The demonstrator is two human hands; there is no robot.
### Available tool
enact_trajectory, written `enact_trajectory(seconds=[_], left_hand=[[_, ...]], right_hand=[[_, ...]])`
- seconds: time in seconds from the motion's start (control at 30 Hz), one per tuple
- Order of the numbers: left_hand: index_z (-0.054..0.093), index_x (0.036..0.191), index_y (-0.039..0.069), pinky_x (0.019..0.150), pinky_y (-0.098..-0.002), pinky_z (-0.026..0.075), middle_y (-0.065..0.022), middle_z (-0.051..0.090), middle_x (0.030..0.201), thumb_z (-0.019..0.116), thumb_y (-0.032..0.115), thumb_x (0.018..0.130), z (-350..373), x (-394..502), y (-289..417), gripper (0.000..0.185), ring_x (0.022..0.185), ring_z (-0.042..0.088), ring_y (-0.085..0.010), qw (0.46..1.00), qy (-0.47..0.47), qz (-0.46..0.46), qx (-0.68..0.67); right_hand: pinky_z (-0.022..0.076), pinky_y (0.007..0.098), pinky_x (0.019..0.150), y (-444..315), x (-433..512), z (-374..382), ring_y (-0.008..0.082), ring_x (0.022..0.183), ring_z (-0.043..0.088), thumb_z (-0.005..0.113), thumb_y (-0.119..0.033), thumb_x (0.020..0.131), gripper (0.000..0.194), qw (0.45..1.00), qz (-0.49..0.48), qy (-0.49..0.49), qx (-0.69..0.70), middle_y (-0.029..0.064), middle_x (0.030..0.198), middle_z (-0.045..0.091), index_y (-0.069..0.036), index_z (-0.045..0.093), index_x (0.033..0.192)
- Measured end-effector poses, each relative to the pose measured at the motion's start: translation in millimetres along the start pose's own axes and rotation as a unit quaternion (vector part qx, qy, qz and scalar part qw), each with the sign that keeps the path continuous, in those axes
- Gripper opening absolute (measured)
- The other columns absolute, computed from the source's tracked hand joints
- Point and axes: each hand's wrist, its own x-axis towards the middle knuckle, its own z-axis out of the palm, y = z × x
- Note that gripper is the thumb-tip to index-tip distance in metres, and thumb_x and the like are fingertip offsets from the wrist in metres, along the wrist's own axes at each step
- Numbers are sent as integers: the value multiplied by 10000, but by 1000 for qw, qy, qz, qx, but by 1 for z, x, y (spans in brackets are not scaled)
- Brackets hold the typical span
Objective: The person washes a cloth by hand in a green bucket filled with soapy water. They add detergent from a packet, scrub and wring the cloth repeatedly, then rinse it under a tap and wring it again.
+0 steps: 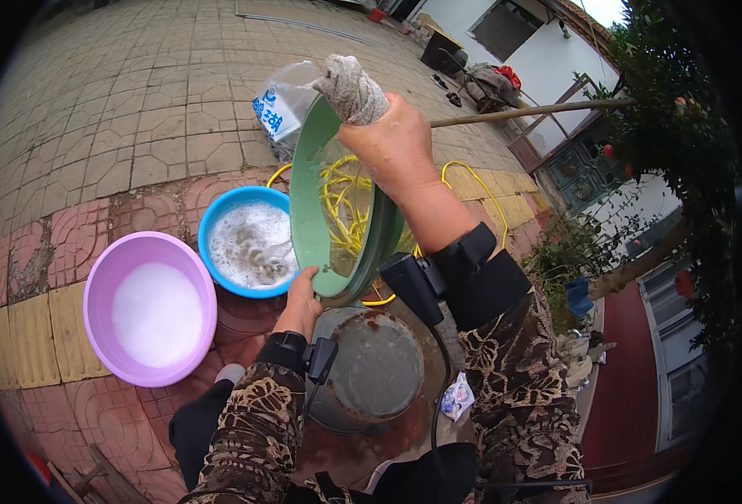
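Note:
Tilted on its side, a green plastic basin (308,189) stands between my hands, a stream of water running from its lower left rim into the foamy grey water of a blue basin (204,249). My left hand (300,302) grips the rim at the near end. My right hand (393,142) clutches a wrung grey cloth (353,94) at the far side of the green basin; whether its fingers also hold the rim is hidden. A pink-purple basin (101,302) with white suds sits left of the blue one.
An upturned metal bucket (377,365) stands just below the green basin. Yellow hose (345,208) lies coiled beyond it. A white plastic bag (282,110) bearing writing rests on the paving. A small printed packet (457,397) lies right of the bucket. A long pole (534,112) crosses at upper right.

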Motion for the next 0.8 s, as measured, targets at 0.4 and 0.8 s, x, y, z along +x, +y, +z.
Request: enact_trajectory(seconds=[0.4,0.8], left_hand=[[465,1144,4,896,-528,491,-158,548,1054,593,15,781,38,-53,-24,385,968,577,-342,978,-117,-56,165],[600,884,-61,539,-360,442,-101,590,769,618,-55,621,33,-102,-100,264,594,538,-216,880,-12,97,465]], right_hand=[[465,400,869,172,-126,-154,293,969,596,751,-305,634,485,965,183,165,-87,158,982,645,-14,634,1004],[324,482,1046,225,-272,-179,359,1295,356,779,-596,596,993,933,337,0,-122,189,1372,415,-36,439,1342]])
